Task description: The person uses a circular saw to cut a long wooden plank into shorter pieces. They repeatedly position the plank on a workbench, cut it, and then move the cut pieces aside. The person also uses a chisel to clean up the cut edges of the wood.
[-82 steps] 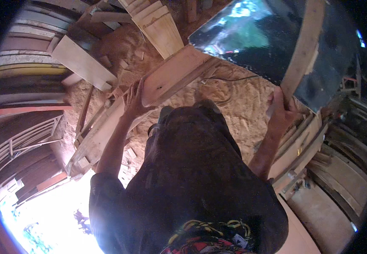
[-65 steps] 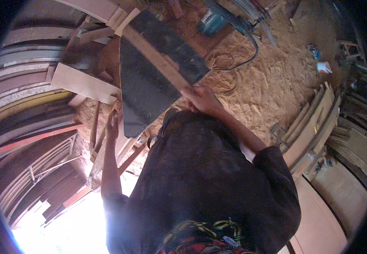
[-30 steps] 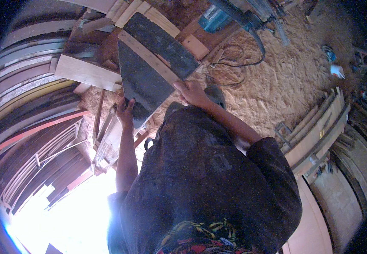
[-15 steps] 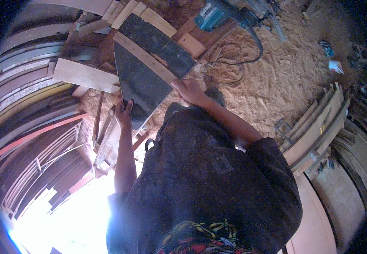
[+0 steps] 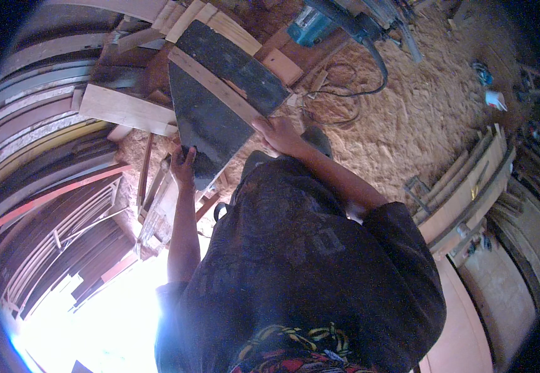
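In front of me lies a dark, flat board (image 5: 211,118) with a smooth, nearly black face. A narrow wooden strip (image 5: 211,81) runs slantwise across it. My right hand (image 5: 276,133) is closed around the strip's near end, thumb along the wood, at the board's right edge. At the board's lower left edge, my left hand (image 5: 183,165) grips the rim with its thumb on top; the fingers underneath are partly hidden. Left of the board, a pale wooden plank (image 5: 127,110) reaches up to its edge.
A teal power tool (image 5: 310,26) with a dark cable (image 5: 379,74) stands beyond the board to the right. Sawdust (image 5: 407,112) covers the floor. Stacked boards (image 5: 46,118) line the left side, and curved timber pieces (image 5: 469,186) lie at right. Bright light comes in at lower left.
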The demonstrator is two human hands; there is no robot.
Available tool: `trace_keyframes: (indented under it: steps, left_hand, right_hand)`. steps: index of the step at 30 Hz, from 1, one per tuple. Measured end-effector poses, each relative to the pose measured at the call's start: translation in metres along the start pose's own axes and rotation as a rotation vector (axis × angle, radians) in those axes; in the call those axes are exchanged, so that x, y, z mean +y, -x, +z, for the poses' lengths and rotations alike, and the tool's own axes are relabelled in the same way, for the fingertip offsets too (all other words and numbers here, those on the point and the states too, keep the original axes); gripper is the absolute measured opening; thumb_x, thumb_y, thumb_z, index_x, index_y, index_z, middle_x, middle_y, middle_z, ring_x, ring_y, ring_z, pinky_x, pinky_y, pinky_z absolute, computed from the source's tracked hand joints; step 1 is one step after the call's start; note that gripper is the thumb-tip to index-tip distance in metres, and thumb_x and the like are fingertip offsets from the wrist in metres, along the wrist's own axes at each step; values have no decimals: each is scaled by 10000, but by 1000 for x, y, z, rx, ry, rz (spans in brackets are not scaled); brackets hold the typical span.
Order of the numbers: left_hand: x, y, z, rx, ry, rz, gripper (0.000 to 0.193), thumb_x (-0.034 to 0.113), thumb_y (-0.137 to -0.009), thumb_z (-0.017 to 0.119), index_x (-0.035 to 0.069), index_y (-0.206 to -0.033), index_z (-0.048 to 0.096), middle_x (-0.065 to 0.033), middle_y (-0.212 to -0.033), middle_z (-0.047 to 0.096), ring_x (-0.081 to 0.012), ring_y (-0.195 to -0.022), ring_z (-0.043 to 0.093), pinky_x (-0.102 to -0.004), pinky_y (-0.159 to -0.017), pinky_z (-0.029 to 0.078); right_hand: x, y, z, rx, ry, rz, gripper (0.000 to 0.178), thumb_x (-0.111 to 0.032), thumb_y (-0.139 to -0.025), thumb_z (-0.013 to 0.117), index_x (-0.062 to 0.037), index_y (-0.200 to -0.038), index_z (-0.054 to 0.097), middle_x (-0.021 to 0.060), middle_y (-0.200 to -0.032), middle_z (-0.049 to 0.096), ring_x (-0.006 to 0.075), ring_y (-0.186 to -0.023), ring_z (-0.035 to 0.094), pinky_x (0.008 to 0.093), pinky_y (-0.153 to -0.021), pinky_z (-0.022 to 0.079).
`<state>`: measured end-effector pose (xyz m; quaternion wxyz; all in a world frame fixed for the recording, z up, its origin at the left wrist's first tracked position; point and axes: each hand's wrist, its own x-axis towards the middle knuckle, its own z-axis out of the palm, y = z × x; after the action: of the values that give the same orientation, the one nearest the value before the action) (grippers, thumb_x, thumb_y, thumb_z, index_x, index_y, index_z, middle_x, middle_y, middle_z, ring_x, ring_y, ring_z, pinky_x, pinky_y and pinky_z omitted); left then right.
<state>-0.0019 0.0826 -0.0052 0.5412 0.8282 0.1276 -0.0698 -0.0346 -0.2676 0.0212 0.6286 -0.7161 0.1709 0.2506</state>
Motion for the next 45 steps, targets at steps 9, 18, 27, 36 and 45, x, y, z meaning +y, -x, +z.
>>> trace_keyframes:
  steps: [9,18,27,36,45]
  left_hand:
    - [-7,1,2,10,72,37,406,215,-907,833,12,-1226,686,-33,-1107,710,-135,-1011,630,-291,-923,483]
    - [1,8,9,7,153,35,397,206,-921,817,-2,-1227,672,-36,-1103,701,-140,-1020,626,-296,-935,477]
    - [12,1,53,278,-509,35,764,562,-923,720,50,-1444,497,-149,-1300,608,-297,-1211,570,-476,-1052,391]
    - [41,22,86,510,-759,-28,882,715,-911,604,86,-1510,453,-213,-1342,567,-377,-1315,496,-534,-1125,271]
    - [51,25,89,485,-781,-83,867,692,-902,641,104,-1510,451,-173,-1314,579,-343,-1288,519,-511,-1122,292]
  right_hand:
    - [17,-13,5,37,41,-24,748,-673,-985,484,-68,-584,663,103,-509,614,286,-517,668,457,-639,561]
    - [21,-12,2,27,-16,-28,569,-532,-995,600,-34,-729,672,47,-558,614,158,-462,595,366,-485,482]
    - [23,-14,1,-55,-113,69,518,-491,-1009,599,-27,-797,687,61,-586,632,161,-463,599,354,-501,508]
    - [-71,39,-104,655,411,-575,411,-331,-951,752,-29,-1200,628,180,-1099,683,357,-1004,669,481,-890,530]
    - [-155,-29,-235,597,1014,-310,789,-564,-886,749,81,-1306,574,277,-1136,679,430,-1036,668,486,-927,516]
